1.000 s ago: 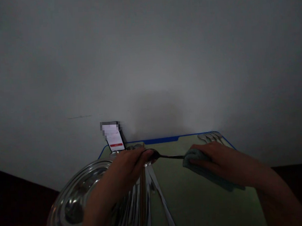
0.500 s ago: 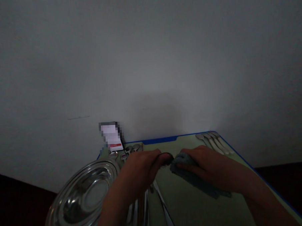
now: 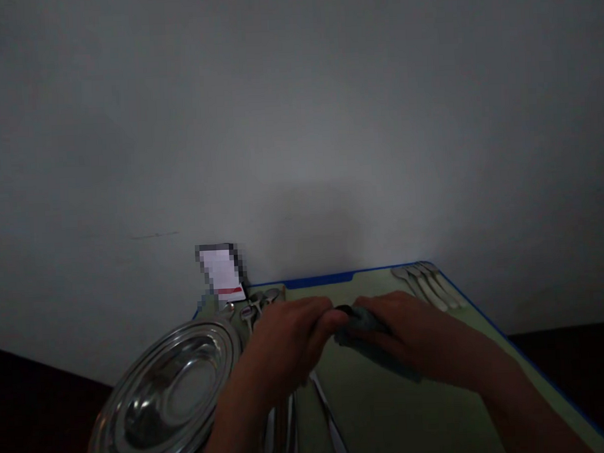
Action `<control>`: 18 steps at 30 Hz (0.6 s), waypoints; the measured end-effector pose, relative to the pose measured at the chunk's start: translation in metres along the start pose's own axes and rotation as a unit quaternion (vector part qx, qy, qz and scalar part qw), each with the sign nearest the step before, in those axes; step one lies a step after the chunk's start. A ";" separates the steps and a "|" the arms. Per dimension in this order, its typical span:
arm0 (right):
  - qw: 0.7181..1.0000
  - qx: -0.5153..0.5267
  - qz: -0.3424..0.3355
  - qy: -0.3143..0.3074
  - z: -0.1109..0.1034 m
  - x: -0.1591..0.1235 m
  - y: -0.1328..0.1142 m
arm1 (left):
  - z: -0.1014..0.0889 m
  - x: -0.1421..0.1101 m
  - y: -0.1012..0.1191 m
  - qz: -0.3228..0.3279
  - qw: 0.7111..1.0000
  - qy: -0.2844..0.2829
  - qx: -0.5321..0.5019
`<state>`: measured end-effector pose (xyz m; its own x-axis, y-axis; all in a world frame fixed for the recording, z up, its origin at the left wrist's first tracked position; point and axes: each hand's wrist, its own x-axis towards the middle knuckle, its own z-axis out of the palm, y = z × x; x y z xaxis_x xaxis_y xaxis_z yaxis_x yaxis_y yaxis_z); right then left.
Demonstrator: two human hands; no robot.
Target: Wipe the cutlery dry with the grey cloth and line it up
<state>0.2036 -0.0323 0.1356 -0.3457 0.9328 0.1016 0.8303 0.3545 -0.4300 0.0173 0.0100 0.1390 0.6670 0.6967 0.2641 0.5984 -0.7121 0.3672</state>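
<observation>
On my feed, the spoon sits at five o'clock, head pinched by the left hand; the right hand, clutching a cloth, has slid leftward, apparently wiping towards the head.

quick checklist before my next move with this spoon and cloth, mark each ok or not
1. Left hand gripping the spoon: ok, its fingers are closed on it.
2. Right hand gripping the grey-green cloth: ok.
3. Spoon open to inspection: not ok, the hands and cloth hide most of it.
4. Spoon dry and spotless: cannot tell, too dark and covered.
5. Left forearm not touching the shiny metal bowl: cannot tell, they overlap in view.
6. Cutlery row at the far right corner laid side by side: ok.
</observation>
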 end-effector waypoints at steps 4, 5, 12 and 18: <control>0.996 -0.056 -0.018 0.074 0.003 0.004 -0.003 | -0.007 -0.006 0.001 -0.126 0.986 -0.021 -0.110; 0.993 -0.074 -0.028 0.093 0.003 0.005 -0.004 | -0.008 -0.007 0.001 -0.150 0.978 -0.033 -0.143; 0.985 -0.076 -0.080 0.136 0.006 0.007 -0.003 | -0.011 -0.009 -0.014 -0.173 0.932 -0.090 -0.305; 0.994 0.080 -0.076 -0.006 0.000 0.004 0.017 | -0.014 -0.009 -0.020 -0.098 0.962 -0.101 -0.235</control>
<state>0.2170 -0.0228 0.1287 -0.4679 0.8682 0.1652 0.6888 0.4754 -0.5473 -0.0068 0.0189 0.1418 0.6634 0.7482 -0.0130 0.4861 -0.4178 0.7676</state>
